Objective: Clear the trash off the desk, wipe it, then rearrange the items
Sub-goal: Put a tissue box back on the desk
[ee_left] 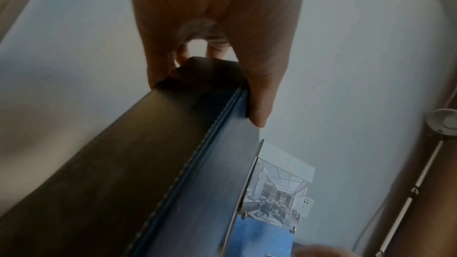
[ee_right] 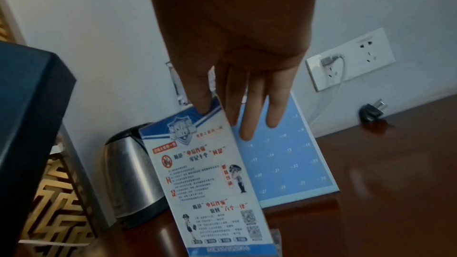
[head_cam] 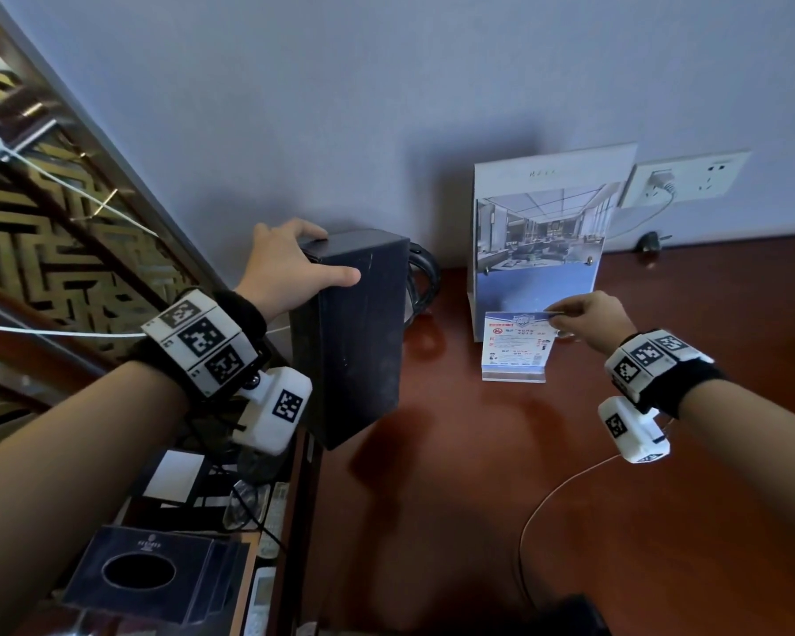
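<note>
The left hand [head_cam: 290,268] grips the top end of a tall dark box [head_cam: 354,332], thumb along its front face and fingers curled over the far edge; the left wrist view shows the thumb [ee_left: 262,89] pressed to the box's stitched side. The box leans at the desk's [head_cam: 570,498] left edge, about nine o'clock from the desk's middle, and whether its base touches the wood cannot be told.

The right hand [head_cam: 590,321] pinches the top edge of a small acrylic notice card [head_cam: 517,344] between thumb and forefinger, the other fingers [ee_right: 249,112] held straight behind it. The card stands on its clear base at roughly one o'clock, just in front of a larger desk calendar [head_cam: 542,231] (an interior photo above, blue date grid below) that stands near the wall.

A steel kettle [ee_right: 128,179] sits at the wall between box and calendar. A wall socket [head_cam: 689,176] with a white plug lies at two o'clock, a loose black plug [head_cam: 651,243] below it. A thin white cable [head_cam: 556,493] curls over the desk at four o'clock. A black tissue box [head_cam: 152,571] lies off the desk at seven o'clock.
</note>
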Action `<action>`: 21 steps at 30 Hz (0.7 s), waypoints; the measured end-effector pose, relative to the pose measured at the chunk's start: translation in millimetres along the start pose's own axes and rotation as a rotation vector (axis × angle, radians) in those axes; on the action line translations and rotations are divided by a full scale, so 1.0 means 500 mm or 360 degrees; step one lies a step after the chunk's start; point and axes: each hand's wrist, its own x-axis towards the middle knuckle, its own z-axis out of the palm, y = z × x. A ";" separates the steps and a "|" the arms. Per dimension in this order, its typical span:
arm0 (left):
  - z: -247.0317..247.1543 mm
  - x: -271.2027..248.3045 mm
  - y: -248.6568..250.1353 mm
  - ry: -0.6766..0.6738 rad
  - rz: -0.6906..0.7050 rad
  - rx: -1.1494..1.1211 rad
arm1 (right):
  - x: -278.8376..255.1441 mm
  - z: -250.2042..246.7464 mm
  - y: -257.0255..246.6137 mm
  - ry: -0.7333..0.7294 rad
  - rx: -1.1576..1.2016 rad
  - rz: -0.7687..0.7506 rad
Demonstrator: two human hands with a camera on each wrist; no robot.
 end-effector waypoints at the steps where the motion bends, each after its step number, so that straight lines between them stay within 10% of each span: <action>1: -0.002 -0.003 0.002 -0.0025 0.0041 0.0018 | -0.006 -0.006 -0.006 -0.0012 -0.0096 -0.0020; 10: -0.041 -0.037 0.012 -0.0582 0.0634 0.0446 | -0.072 -0.015 -0.154 0.0127 0.0008 -0.0312; 21: -0.119 -0.090 -0.037 -0.0425 0.1175 0.0391 | -0.141 0.101 -0.277 -0.1419 0.1096 0.0790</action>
